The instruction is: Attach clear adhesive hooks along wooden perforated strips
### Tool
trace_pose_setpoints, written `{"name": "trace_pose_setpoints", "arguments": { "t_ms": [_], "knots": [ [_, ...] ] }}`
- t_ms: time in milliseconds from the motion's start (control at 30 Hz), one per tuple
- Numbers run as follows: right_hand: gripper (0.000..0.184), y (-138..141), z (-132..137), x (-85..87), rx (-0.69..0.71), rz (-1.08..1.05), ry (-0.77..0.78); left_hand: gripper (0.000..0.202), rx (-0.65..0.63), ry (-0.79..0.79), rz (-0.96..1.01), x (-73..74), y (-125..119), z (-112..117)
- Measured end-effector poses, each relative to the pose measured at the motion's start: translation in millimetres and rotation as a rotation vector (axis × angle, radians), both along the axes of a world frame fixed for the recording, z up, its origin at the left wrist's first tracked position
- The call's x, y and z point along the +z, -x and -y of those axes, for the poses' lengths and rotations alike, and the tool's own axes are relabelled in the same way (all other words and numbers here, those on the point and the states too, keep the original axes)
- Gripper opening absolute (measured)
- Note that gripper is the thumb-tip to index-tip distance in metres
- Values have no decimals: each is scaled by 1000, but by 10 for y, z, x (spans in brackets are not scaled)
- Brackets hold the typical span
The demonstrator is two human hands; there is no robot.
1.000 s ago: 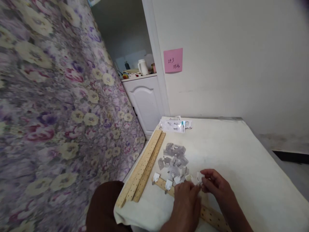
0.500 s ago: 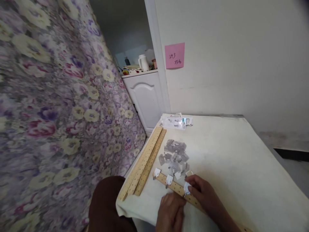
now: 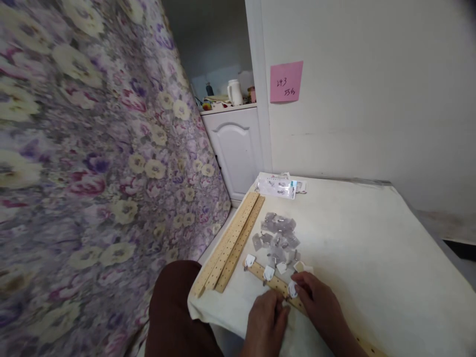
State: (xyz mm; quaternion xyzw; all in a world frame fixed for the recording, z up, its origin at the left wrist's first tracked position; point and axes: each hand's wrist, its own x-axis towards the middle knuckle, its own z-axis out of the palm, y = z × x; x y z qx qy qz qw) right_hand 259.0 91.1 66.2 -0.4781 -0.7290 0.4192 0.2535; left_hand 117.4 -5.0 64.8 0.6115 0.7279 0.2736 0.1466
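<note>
A perforated wooden strip lies across the near part of the white table, with two white adhesive hooks stuck on its left end. My right hand has its fingers curled, pressing a third white hook onto the strip. My left hand rests beside it with its fingertips closed against the strip's near edge. Just beyond lies a pile of clear hooks.
Two longer perforated wooden strips lie along the table's left edge. A packet of hooks sits at the far corner. A floral mattress stands on the left; a pink note is stuck on the wall. My brown-clad knee is below.
My right hand brought a white hook down from above the pile onto the strip. My left hand slid back toward me along the strip. The view shifted left.
</note>
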Motion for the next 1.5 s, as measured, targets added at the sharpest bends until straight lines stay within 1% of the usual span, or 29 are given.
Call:
{"name": "trace_pose_setpoints", "arguments": {
  "t_ms": [33,167,233,467,733,933,1100,1333,1500],
  "knots": [
    [24,3,3,6,5,15,-11,1,-8,-14,-1,-5,1,-2],
    [27,17,16,22,22,57,-69,11,-85,-82,-16,-21,4,-13],
    [29,22,22,20,25,71,-102,10,-102,-93,-31,-17,-1,-19],
    [28,20,26,-6,42,76,-125,11,-88,-95,-83,7,-23,-41],
    [29,32,26,2,27,60,-141,12,-91,-104,-115,-17,-17,-43],
    [30,29,26,17,69,79,-137,11,-100,-102,-101,-10,-9,-40],
    [28,34,27,10,61,68,-135,12,-98,-107,-83,22,-17,-42],
    [26,27,29,3,81,92,-130,13,-102,-144,-92,-9,-4,-33],
    [26,31,39,41,82,113,-126,12,-105,-156,-90,-10,1,-32]
  ]
}}
